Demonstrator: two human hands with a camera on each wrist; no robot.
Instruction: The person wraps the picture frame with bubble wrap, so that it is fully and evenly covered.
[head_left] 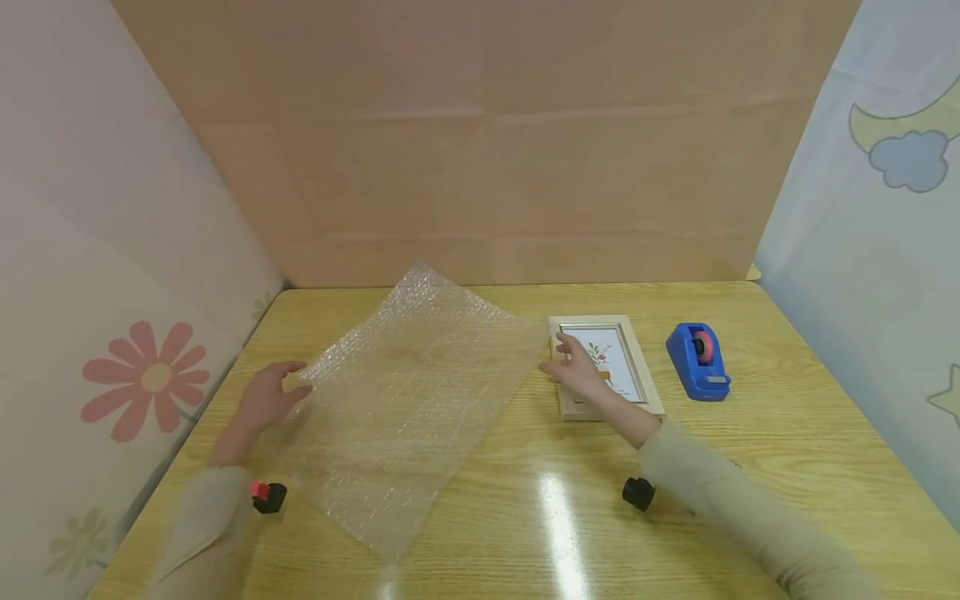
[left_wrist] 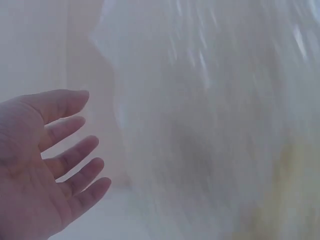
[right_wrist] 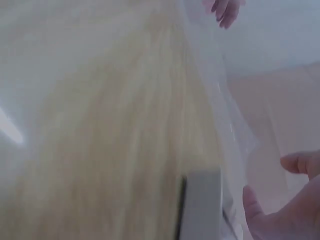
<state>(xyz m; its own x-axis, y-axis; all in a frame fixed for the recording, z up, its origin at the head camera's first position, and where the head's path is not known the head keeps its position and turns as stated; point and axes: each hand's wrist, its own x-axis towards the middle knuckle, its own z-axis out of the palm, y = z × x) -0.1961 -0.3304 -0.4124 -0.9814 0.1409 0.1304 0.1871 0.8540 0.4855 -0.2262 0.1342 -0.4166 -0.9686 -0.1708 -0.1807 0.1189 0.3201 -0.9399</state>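
A clear sheet of bubble wrap point(head_left: 405, 392) spreads between both hands, set at an angle, one corner toward the back and another toward the front. Beside its left edge is my left hand point(head_left: 272, 396), thumb and fingers apart. The left wrist view shows that hand point(left_wrist: 55, 160) with loosely spread fingers and nothing between them, the blurred wrap point(left_wrist: 200, 100) in front of it. My right hand point(head_left: 577, 371) hovers by the wrap's right corner, overlapping a framed picture point(head_left: 647, 383). Its thumb and finger stand apart in the right wrist view, gripping nothing.
To the right of the frame stands a blue tape dispenser point(head_left: 699, 362) with a pinkish roll. The wooden table point(head_left: 787, 433) meets a brown backdrop point(head_left: 487, 167) behind, with patterned walls on both sides. Black wrist cameras show below the left wrist point(head_left: 270, 497) and right wrist point(head_left: 638, 493).
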